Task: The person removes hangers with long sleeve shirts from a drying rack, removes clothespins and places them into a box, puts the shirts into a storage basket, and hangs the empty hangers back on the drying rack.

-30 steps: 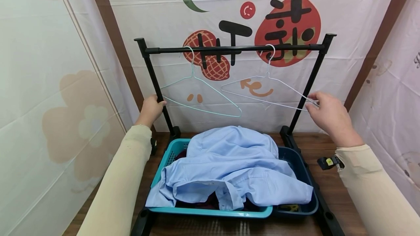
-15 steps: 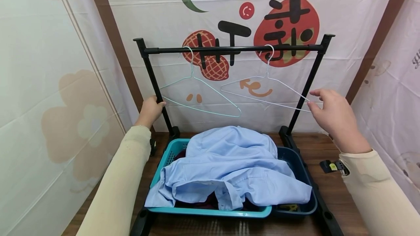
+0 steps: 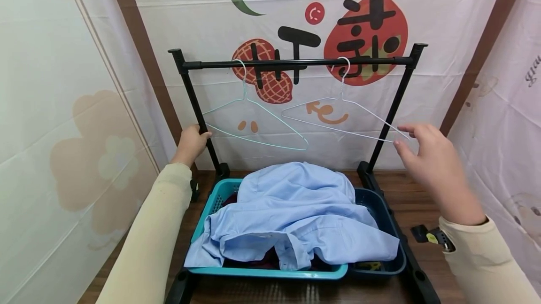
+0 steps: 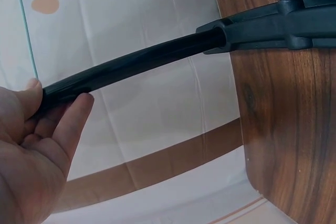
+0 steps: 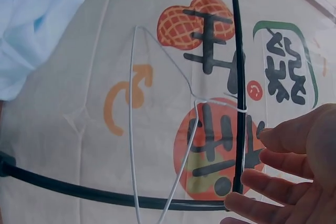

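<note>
My left hand (image 3: 192,144) grips the left post (image 4: 142,66) of a black garment rack (image 3: 296,63), thumb and fingers round it. Two wire hangers hang from its top bar: a mint-green hanger (image 3: 270,144) on the left and a white hanger (image 3: 325,126) on the right. At the white hanger's right end is my right hand (image 3: 435,167), thumb and fingers spread apart. The right wrist view shows the white hanger (image 5: 133,129) beside those parted fingers (image 5: 273,184). Below the bar, a light blue shirt (image 3: 296,210) lies crumpled over a turquoise basket (image 3: 270,273).
A dark blue basket (image 3: 399,266) stands right of the turquoise one, partly under the shirt. The rack's black feet (image 3: 418,276) flank both on a wooden surface (image 3: 422,205). Behind the rack hangs a printed white cloth (image 3: 236,17).
My right hand has loosened from the white hanger's end, its fingers parting and its wrist dropping lower. My left hand keeps its grip on the post.
</note>
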